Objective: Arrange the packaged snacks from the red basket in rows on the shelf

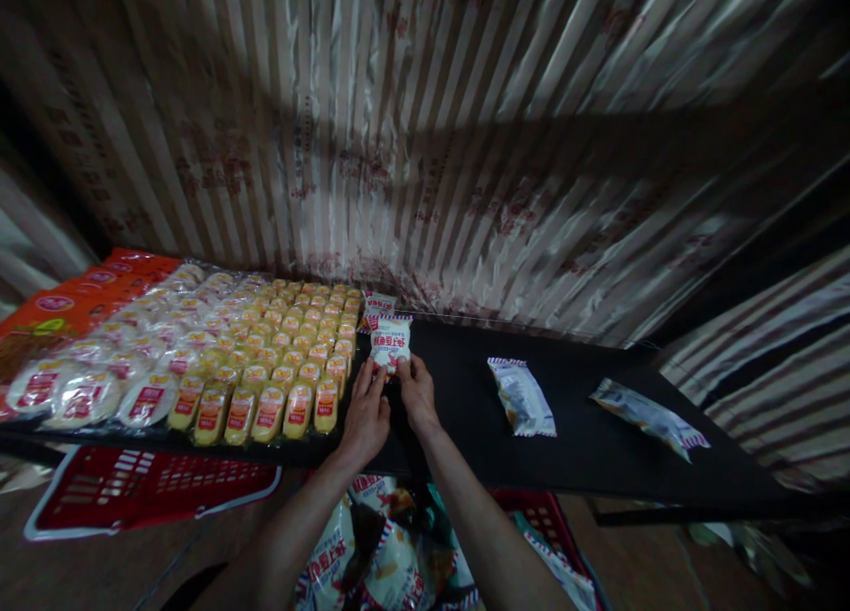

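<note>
Both hands meet at a white snack bag (390, 338) with red lettering and striped ends, on the black shelf (458, 398). My left hand (367, 414) has its fingers against the bag's lower left corner. On the lower right, my right hand (418, 393) grips it with the thumb on the front. A similar snack bag (378, 304) stands right behind it. Just left of my hands are rows of small yellow packaged cakes (271, 409), with red labels. Part of the held bag's lower edge is hidden by my fingers.
Round white packaged cakes (86, 397) and orange packets (80, 297) fill the shelf's left. Two loose bags, one pale (523, 397) and one silvery (647, 413), lie on the right. Below are a red basket (166, 483) and more snack bags (395, 567). Striped sheeting (412, 150) hangs behind.
</note>
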`<state>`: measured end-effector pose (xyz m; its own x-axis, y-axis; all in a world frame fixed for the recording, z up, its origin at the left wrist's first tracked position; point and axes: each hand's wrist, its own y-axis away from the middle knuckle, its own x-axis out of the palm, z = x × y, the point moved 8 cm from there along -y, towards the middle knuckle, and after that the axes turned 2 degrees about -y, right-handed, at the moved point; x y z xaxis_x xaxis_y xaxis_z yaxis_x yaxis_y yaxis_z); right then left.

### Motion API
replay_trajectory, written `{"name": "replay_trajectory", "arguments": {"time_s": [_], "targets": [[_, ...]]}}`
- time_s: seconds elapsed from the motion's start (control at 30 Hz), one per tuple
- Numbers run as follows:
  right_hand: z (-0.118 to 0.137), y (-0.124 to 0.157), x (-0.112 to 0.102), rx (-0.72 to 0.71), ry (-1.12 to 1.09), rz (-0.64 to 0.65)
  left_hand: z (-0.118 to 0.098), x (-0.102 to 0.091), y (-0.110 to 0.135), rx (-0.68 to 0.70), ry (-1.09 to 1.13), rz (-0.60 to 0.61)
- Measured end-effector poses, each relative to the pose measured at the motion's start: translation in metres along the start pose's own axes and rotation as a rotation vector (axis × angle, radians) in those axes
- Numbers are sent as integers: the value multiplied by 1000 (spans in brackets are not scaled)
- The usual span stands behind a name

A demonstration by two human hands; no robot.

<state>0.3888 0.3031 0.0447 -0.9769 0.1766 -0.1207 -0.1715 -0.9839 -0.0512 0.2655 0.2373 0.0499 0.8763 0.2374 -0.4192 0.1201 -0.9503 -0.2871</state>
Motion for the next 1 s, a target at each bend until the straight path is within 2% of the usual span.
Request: {"name": "replay_trajectory", "arguments": {"time_s": [0.27,0.6,0.83,1.0], "targets": [[-2,-17,1,-46,106,-69,-4,0,-1,3,5,48],[0,-16,15,-54,99,-72,0,-1,-4,19,-7,52],[8,-18,17,-91,164,-82,13,1,-7,-58,101,56],[8,-17,20,-110,202,-44,16,3,-8,-88,115,82]]}}
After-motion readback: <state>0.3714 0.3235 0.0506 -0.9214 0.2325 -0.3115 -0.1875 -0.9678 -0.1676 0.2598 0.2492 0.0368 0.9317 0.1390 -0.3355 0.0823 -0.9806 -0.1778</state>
